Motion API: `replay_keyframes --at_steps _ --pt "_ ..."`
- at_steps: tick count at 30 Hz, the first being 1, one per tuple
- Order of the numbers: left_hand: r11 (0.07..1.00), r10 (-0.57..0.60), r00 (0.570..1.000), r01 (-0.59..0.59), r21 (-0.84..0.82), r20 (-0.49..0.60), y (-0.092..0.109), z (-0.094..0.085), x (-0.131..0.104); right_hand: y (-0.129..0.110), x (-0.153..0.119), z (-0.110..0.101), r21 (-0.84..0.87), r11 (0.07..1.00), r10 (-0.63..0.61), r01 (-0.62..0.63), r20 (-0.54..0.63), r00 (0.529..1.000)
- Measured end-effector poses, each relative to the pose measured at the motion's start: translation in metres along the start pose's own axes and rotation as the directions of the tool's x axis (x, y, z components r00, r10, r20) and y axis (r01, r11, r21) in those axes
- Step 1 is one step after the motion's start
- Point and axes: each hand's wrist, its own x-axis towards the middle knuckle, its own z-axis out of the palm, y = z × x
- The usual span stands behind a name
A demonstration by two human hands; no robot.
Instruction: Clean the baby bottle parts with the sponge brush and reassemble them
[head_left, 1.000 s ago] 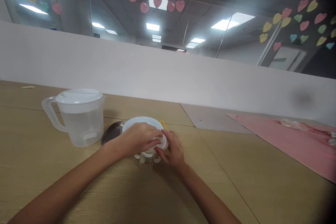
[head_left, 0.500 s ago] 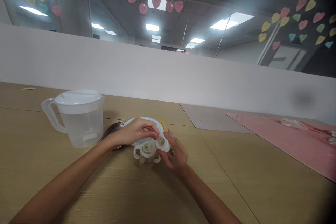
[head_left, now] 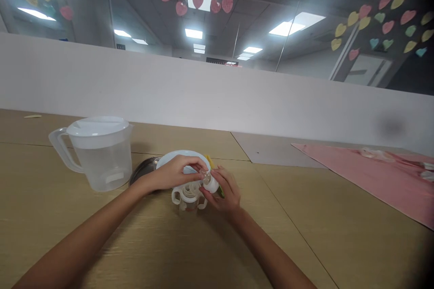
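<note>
A white ring-shaped cap (head_left: 212, 184) is held between the thumb and fingers of my right hand (head_left: 226, 189). From the cap a clear nipple (head_left: 205, 176) sticks out, pinched by the fingertips of my left hand (head_left: 179, 172). Just below both hands stands a small two-handled bottle (head_left: 189, 199), upright on the table, with its top uncovered and pale coiled tubing or a ring at its mouth. Behind my left hand lies a pale blue plate (head_left: 183, 154), partly hidden.
A clear lidded pitcher (head_left: 106, 162) stands at the left, beside a dark metal bowl (head_left: 142, 169). Something yellow (head_left: 209, 160) lies behind my right hand. A pink cloth (head_left: 359, 180) with a clear item covers the right side. A white partition (head_left: 217, 95) rises behind the table.
The cap and nipple have tilted in my hands, the nipple now pointing more up and to the left. The whole view has shifted slightly.
</note>
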Motion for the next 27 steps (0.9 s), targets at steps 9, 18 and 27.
replay_keyframes --at_steps 9,18,27 --pt "0.954 0.076 0.993 -0.047 0.295 -0.087 0.005 0.015 0.001 -0.004 0.0 -0.005 0.063 0.985 0.157 -0.158 0.025 0.987" --pt "0.971 0.18 0.973 -0.152 0.183 -0.146 0.013 0.017 -0.001 -0.013 0.005 -0.006 0.207 0.923 0.319 -0.325 0.062 0.946" --pt "0.96 0.212 0.955 -0.164 0.226 -0.209 0.016 0.027 -0.004 -0.012 0.004 -0.005 0.264 0.894 0.354 -0.364 0.084 0.931"
